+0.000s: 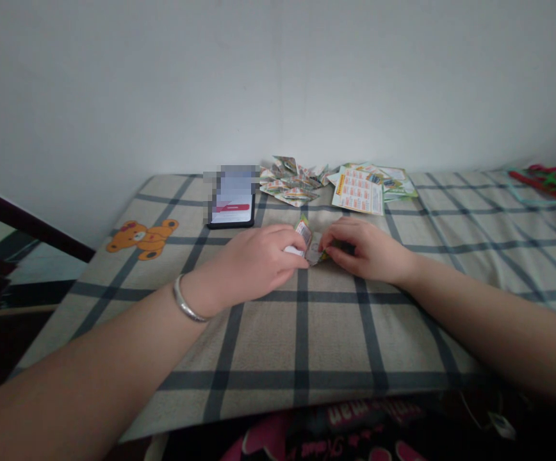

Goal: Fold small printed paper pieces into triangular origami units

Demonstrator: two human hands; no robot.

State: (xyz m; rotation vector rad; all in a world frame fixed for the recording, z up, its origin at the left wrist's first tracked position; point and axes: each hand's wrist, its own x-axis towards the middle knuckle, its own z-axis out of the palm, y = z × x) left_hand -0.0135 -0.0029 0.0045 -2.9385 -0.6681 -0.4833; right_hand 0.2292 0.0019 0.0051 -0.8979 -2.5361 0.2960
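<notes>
Creased, printed paper (pixel 315 243) is at center between my left hand (pixel 259 259) and right hand (pixel 367 248), each pinching it with curled fingers that partly hide it; whether it touches the checked cloth (pixel 268 346), I cannot tell. Beyond lie pointed paper folds (pixel 290 186), flat cards (pixel 359 191) right, a partly pixelated phone (pixel 232 214) left.

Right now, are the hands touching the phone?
No, the left hand and right hand are both on the folded paper, apart from the phone.

No text legible with certainty — print on the folded paper (pixel 314 246) at centre, white card (pixel 359 191) above right and dark fabric (pixel 355 432) at bottom unresolved.
</notes>
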